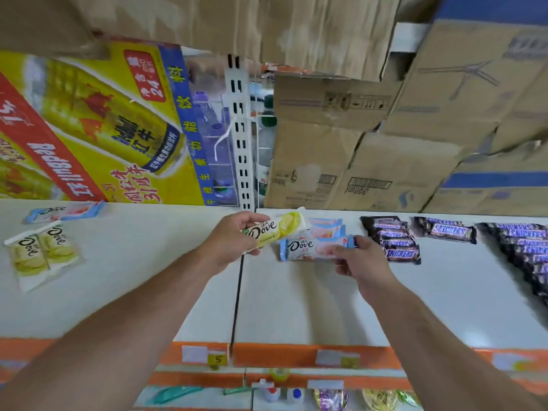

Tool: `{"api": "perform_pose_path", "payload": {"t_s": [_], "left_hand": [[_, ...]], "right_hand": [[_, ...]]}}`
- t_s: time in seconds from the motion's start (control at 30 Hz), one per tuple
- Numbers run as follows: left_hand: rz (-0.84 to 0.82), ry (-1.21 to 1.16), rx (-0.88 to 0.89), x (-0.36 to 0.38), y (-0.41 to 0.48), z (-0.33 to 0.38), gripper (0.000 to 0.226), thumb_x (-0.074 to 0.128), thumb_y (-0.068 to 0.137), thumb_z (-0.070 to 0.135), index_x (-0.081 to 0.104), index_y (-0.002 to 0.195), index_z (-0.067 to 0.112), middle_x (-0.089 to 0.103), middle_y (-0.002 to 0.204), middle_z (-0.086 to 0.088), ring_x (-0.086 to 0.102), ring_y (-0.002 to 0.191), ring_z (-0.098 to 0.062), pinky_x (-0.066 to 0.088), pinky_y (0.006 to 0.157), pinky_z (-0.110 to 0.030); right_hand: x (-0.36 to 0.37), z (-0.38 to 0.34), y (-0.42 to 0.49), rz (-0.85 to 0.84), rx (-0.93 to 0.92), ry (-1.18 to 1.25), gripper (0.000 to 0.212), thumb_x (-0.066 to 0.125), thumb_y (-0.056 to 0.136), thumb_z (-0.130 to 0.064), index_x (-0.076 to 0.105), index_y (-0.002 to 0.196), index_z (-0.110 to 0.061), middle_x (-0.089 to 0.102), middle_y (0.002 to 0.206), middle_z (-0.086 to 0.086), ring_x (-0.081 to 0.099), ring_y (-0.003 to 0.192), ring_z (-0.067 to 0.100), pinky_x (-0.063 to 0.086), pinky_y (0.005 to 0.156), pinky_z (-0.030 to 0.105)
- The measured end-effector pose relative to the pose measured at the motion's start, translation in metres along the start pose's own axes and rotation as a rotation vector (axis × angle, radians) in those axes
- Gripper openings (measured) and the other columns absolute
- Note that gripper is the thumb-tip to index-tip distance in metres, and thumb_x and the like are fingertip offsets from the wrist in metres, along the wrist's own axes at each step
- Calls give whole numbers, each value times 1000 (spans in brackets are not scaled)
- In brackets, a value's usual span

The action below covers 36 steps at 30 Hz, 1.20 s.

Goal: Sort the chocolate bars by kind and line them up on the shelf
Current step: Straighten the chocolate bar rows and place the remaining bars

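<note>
A white shelf [148, 280] carries chocolate bars. The bare left grip [229, 240], arm stretched forward, is clasped around a pale yellow bar [277, 228] lettered "Dove", held just above the shelf. The right grip [363, 261] pinches the end of a blue-and-pink Dove bar [311, 248] lying flat in front of a small pile of the same kind [327, 228]. To the right lie dark Snickers bars [396, 241]. Far left lie two yellow Dove bars [41, 253] and another blue one [65, 211]. Behind stands a yellow Red Bull carton [89, 123], upside down.
</note>
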<state>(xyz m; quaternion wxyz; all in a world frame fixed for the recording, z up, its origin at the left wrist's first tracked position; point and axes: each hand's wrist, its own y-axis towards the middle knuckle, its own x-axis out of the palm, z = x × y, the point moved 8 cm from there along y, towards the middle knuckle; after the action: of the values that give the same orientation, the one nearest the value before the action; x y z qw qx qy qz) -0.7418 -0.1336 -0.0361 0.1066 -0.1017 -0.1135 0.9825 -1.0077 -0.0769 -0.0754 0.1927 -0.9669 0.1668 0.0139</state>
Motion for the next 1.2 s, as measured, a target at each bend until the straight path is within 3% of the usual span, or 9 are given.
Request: {"api": "perform_pose_path", "payload": {"t_s": [0.13, 0.27, 0.37, 0.5, 0.63, 0.77, 0.9, 1.03, 1.2], "left_hand": [[71, -26, -17, 1, 4, 4, 57, 51, 74, -21, 69, 99, 26, 69, 106, -6, 68, 76, -24, 58, 64, -30], [106, -49, -31, 1, 8, 7, 57, 51, 74, -22, 70, 98, 27, 70, 105, -3, 68, 75, -23, 56, 60, -27], [118, -46, -42, 4, 10, 6, 57, 51, 74, -22, 70, 99, 26, 70, 105, -2, 69, 76, -22, 57, 61, -28], [124, -42, -52, 5, 11, 5, 58, 52, 73, -21, 70, 104, 24, 70, 106, -1, 71, 76, -23, 57, 65, -31], [142, -43, -53, 4, 6, 4, 56, 53, 73, -21, 71, 101, 24, 71, 102, -1, 72, 73, -20, 56, 61, -28], [157, -23, -49, -2, 4, 2, 54, 55, 73, -19, 72, 100, 24, 70, 103, -2, 71, 72, -20, 56, 62, -28], [147, -23, -38, -6, 2, -3, 52, 58, 73, -17, 74, 98, 25, 70, 106, -2, 70, 68, -14, 60, 70, -33], [105, -39, -18, -14, 0, -5, 52, 61, 70, -19, 73, 96, 25, 68, 111, -4, 68, 86, -21, 60, 77, -39], [41, -47, 33, -31, -2, -5, 57, 61, 67, -22, 71, 101, 22, 69, 113, -5, 66, 97, -21, 60, 79, -39]], "right_hand": [[-5, -9, 14, 114, -96, -229, 24, 80, 70, -18, 63, 79, -4, 64, 64, 7, 54, 50, 19, 54, 53, 38], [-2, -19, 14, 159, -204, -438, 29, 78, 67, -38, 58, 65, -17, 63, 57, -5, 61, 54, 22, 52, 54, 31], [-4, -19, 18, 150, -220, -468, 31, 76, 68, -42, 58, 70, -17, 64, 63, -3, 64, 60, 24, 55, 57, 32], [-5, -21, 19, 183, -294, -563, 18, 65, 81, -31, 59, 83, -15, 65, 74, 2, 64, 72, 27, 53, 61, 34], [-9, -19, 17, 243, -254, -478, 23, 68, 82, -27, 47, 84, -18, 60, 70, 0, 62, 66, 24, 54, 59, 39], [-11, -19, 16, 274, -262, -466, 23, 67, 85, -25, 46, 83, -15, 57, 69, -2, 56, 63, 14, 44, 57, 32], [-10, -19, 12, 280, -292, -469, 18, 64, 88, -23, 51, 83, -12, 58, 69, -3, 57, 65, 16, 43, 59, 30], [-4, -23, 0, 304, -350, -531, 14, 65, 86, -22, 55, 84, -13, 53, 71, -12, 53, 70, 20, 40, 66, 29], [18, -22, -20, 288, -379, -596, 8, 61, 85, -25, 53, 86, -23, 62, 84, -7, 57, 79, 20, 41, 68, 29]]}}
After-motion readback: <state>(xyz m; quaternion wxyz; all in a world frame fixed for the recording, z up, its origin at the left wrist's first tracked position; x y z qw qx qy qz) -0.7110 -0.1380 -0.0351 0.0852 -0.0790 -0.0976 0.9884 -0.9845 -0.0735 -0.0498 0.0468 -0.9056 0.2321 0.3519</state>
